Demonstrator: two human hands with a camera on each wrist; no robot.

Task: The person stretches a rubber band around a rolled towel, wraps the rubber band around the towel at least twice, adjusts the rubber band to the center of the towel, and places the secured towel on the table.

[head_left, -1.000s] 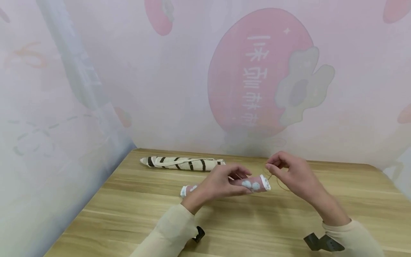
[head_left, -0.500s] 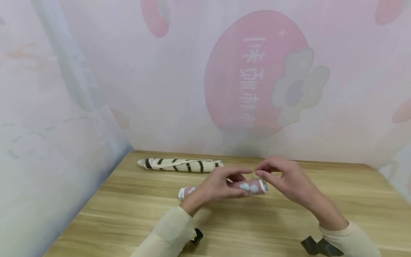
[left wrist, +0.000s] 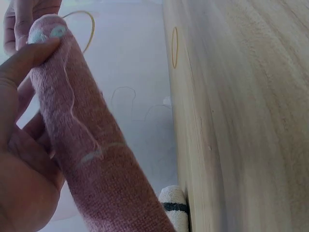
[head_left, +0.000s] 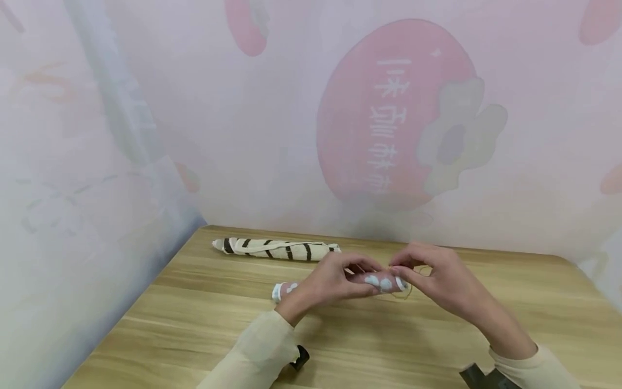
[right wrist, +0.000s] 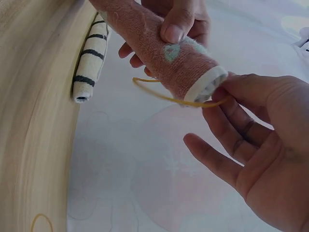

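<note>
My left hand (head_left: 357, 278) grips a rolled pink towel (head_left: 384, 282) with pale blue spots and holds it just above the wooden table (head_left: 340, 346). In the left wrist view its fingers (left wrist: 19, 63) wrap the pink towel (left wrist: 87, 154). My right hand (head_left: 403, 270) pinches a thin yellow rubber band (right wrist: 176, 99) and holds it stretched against the white-edged right end of the pink towel (right wrist: 164, 55). The band's loop (left wrist: 86, 26) hangs by that end, apart from the table.
A cream towel roll with dark stripes (head_left: 274, 248) lies along the table's far side, close to the curtain wall. A second yellow rubber band (left wrist: 175, 47) lies flat on the wood to the right. Patterned curtains enclose the back and left.
My right hand has come down and left from its raised spot, bringing the rubber band up against the end of the pink roll. The left hand has kept its grip.
</note>
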